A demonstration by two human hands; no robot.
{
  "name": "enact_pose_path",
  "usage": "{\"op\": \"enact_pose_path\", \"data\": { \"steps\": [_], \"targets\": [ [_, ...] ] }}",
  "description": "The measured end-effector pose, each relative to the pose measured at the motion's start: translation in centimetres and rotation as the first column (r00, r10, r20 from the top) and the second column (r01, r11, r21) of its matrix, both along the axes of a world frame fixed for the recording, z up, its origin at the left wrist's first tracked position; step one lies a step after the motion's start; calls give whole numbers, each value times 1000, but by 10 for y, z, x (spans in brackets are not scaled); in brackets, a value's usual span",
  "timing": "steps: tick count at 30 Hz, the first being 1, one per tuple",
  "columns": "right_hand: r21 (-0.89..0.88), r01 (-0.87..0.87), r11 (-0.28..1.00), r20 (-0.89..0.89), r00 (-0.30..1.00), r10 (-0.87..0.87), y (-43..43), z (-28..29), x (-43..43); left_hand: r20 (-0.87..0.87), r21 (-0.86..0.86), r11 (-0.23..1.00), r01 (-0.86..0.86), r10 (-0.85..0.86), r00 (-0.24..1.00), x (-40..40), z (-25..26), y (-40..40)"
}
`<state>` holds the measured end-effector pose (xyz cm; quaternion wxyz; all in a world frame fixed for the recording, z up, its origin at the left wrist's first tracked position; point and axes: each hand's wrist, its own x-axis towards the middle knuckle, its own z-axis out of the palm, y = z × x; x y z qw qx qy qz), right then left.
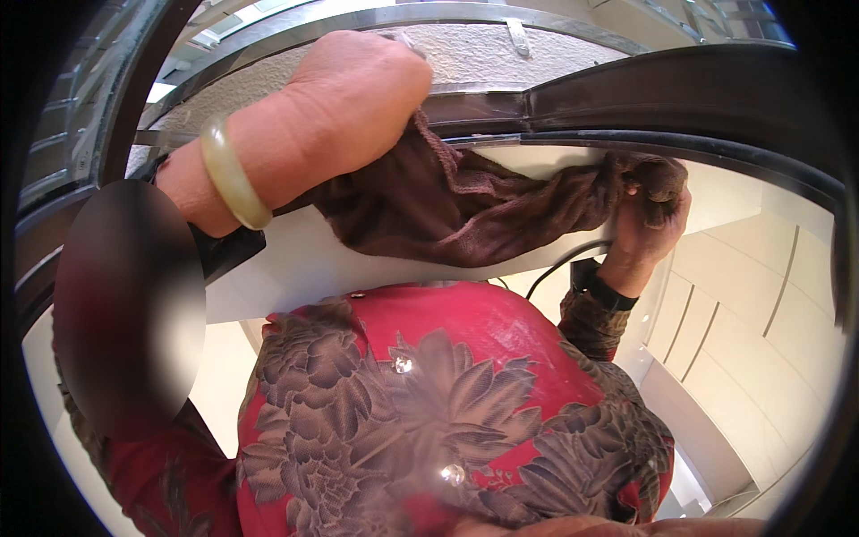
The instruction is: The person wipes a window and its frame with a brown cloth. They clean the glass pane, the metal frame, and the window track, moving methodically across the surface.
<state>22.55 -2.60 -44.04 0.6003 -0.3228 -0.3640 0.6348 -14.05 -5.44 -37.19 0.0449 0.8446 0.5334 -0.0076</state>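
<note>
A brown cloth point(463, 215) of soft, towel-like fabric hangs in folds between my two hands. My left hand point(376, 77) is curled above the dark window frame point(476, 111), with the cloth running up beneath it; its fingers are mostly hidden. A pale jade-like bangle point(231, 174) circles that wrist. On the right, my right hand point(647, 218) grips the bunched end of the cloth, which covers most of its fingers, just inside the frame. A black band point(607, 288) is on the right wrist. Part of the left forearm is blurred out.
Beyond the frame lies a rough whitish ledge point(463, 57) with a metal rail point(376, 15) along it. A framed glass pane point(74, 127) stands at far left. Under the cloth is a pale sill point(282, 268). A black cable point(553, 268) curves near my right wrist, above a tiled floor point(731, 288).
</note>
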Motion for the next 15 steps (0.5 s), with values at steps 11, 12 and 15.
{"op": "enact_pose_path", "data": {
  "steps": [11,12,15],
  "targets": [
    [-67,139,988,43,990,-137,2,4,-5,546,248,966,72,-201,813,5,-19,24],
    [-74,129,989,22,992,-127,1,4,-6,588,224,968,116,-230,776,15,-24,28],
    [1,82,997,54,995,-82,-2,3,-5,673,214,954,212,-301,676,35,-34,34]
  ]
}}
